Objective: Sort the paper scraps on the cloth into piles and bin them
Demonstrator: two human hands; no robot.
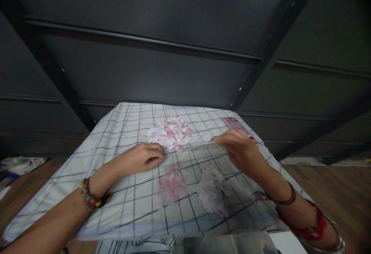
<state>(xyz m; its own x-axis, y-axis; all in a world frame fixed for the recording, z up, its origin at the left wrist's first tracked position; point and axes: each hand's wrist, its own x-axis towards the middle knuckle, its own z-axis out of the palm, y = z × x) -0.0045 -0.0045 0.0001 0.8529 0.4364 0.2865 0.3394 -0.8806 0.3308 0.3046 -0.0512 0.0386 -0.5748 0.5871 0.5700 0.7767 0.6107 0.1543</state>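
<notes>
A clear plastic bag [191,169] lies flat over the checked cloth, with pink scraps [172,184] and white paper scraps [213,192] showing through it in two clusters. My right hand [240,149] is closed, pinching the bag's far edge at its right side and lifting it slightly. At the opposite corner, my left hand [142,158] rests with curled fingers closed on the bag's edge; the fingertips are partly hidden. Just beyond the left fingertips sits a loose pile of torn white and pink paper pieces [171,132].
A pink phone [233,123] lies at the table's right edge, beyond my right hand. The checked cloth [124,203] covers the table, which stands against a dark panelled wall [150,68]. Crumpled cloth [21,164] lies on the wooden floor at left.
</notes>
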